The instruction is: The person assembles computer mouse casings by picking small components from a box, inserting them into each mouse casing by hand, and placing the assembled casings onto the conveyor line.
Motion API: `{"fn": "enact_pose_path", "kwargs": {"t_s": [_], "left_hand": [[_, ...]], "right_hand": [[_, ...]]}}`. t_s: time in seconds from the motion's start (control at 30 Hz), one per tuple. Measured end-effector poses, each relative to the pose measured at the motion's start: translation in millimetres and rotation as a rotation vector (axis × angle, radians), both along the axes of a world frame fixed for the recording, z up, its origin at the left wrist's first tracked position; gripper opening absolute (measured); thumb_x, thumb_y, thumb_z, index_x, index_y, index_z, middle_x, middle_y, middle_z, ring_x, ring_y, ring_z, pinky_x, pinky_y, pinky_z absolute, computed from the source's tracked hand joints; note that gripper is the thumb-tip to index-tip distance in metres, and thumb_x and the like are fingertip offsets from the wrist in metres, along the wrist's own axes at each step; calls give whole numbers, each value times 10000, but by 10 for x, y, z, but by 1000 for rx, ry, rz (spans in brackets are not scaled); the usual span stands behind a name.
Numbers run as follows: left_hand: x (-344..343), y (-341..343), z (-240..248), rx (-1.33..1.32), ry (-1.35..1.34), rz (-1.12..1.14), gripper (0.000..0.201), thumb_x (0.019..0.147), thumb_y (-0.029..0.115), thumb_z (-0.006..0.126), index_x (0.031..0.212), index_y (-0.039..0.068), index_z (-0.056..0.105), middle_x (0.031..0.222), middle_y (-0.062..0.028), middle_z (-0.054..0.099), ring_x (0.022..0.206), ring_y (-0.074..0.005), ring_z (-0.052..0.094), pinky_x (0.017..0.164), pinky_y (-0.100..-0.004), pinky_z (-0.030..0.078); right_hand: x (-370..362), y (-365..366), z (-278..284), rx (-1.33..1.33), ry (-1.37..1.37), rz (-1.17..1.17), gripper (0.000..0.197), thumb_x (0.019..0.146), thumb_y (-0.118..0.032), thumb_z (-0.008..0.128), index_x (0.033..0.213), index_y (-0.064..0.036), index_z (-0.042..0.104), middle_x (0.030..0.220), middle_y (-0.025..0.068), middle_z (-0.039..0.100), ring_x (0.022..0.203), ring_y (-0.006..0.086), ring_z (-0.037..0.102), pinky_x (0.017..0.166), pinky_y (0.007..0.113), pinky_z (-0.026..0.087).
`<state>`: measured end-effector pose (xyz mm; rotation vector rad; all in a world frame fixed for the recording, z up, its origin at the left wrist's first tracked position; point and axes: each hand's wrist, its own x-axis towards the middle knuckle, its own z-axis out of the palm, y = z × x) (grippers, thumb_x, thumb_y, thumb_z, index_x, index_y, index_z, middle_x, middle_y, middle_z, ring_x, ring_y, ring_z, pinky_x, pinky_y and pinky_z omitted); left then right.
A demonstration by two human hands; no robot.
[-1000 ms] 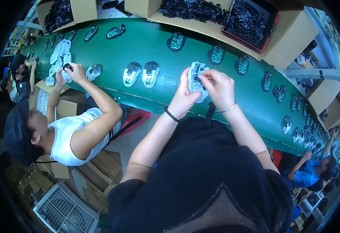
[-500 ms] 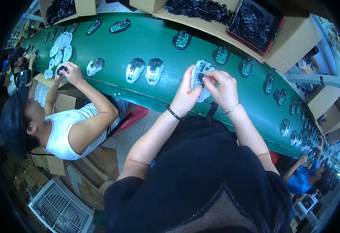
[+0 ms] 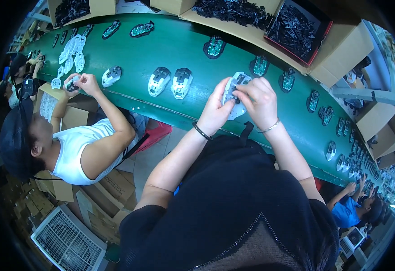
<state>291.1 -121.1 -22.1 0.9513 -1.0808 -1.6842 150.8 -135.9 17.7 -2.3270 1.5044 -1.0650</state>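
Green bench [image 3: 184,49] separates two mouse shells [image 3: 159,81] from the held shell [image 3: 238,112] near its front edge [image 3: 161,108]; left hand [image 3: 215,107] grasps it, right hand [image 3: 261,103] touches it, pinch undeterminable.

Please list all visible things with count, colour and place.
bench: one, green, across picture
held shell: one, white and grey, near centre
bench shells: several, white and dark, left and right
covers: several, white, far left
circuit boards: many, green on black, along bench
cartons: several, brown, around bench
red-edged box: one, dark, top right
black parts: uncountable, black, in cartons and box
co-workers: several, in white or blue, both sides
grille unit: one, white, lower left
left hand: one, bare, holding shell
right hand: one, bare, touching shell
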Motion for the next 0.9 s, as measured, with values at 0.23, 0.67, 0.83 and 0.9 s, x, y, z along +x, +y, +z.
{"fn": "enact_pose_path", "kwargs": {"t_s": [0.23, 0.67, 0.83, 0.9], "left_hand": [[15, -20, -39, 30, 35, 34, 552, 766, -66, 434, 1302, -9, 316, 1175, -118, 476, 1100, -167, 469, 923, -283, 389], [77, -46, -69, -101, -34, 35, 556, 749, -50, 449, 1292, -18, 339, 1156, -129, 503, 1049, -168, 505, 880, -278, 418], [121, -55, 59, -102, -12, 4, 574, 759, -84, 461, 1313, -8, 329, 1195, -79, 479, 1077, -116, 473, 901, -253, 398], [136, -62, 58, -89, -20, 24, 567, 758, -84, 464, 1306, -8, 341, 1182, -76, 489, 1067, -116, 481, 895, -251, 402]], "right_hand": [[12, -5, -111, 28, -150, -71, 133, 642, -114, 717, 763, -70, 685, 672, 47, 541, 662, 202, 513, 573, 301, 428], [24, -13, -44, -19, -62, -56, 119, 640, -54, 704, 754, -54, 669, 657, 49, 506, 629, 192, 488, 526, 301, 405], [82, 23, -61, -184, -71, -37, 146, 620, -45, 712, 759, -69, 672, 637, 35, 501, 590, 181, 477, 483, 295, 394], [85, 19, -62, -154, -80, -60, 152, 614, -42, 712, 757, -69, 671, 623, 32, 499, 576, 186, 474, 486, 297, 401]]}}
